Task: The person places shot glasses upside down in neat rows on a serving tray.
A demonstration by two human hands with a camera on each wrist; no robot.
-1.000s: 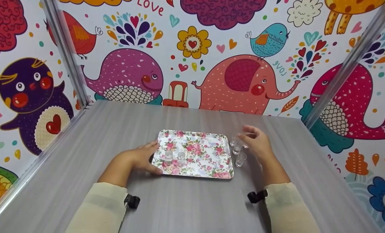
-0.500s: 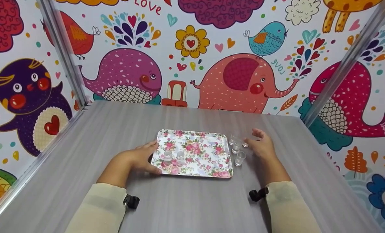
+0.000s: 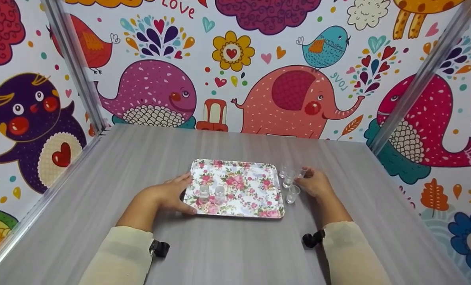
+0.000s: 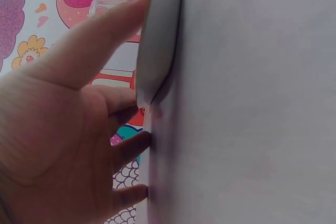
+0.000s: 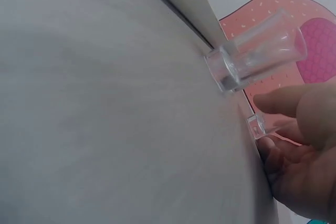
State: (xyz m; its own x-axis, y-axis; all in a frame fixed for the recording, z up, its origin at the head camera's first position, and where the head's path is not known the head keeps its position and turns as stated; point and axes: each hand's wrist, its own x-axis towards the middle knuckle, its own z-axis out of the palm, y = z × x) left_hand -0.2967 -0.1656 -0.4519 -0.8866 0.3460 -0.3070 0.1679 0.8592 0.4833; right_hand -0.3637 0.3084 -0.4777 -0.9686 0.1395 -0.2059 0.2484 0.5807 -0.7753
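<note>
A floral tray (image 3: 251, 198) lies on the grey table, bearing two small clear shot glasses, one at the left (image 3: 204, 192) and one beside it (image 3: 219, 194). My left hand (image 3: 171, 194) rests along the tray's left end; its thumb touches the rim, and the other fingers spread by the side, some on the table. Several more shot glasses (image 3: 293, 194) stand close together just right of the tray. With thumb and fingers, my right hand (image 3: 316, 183) pinches the rightmost one (image 5: 256, 126), partly covering it. A nearer glass (image 5: 257, 56) stands upright, apart from that hand.
The grey tabletop (image 3: 235, 249) extends around the tray and hands. Behind it rises a wall (image 3: 255, 47) printed with cartoon animals, with metal posts (image 3: 79, 67) at the corners. Each forearm wears a small black camera (image 3: 160, 248).
My right hand first drew back to the right from the glasses, then came in and closed its fingertips on the rightmost one. My left hand stayed at the tray's end.
</note>
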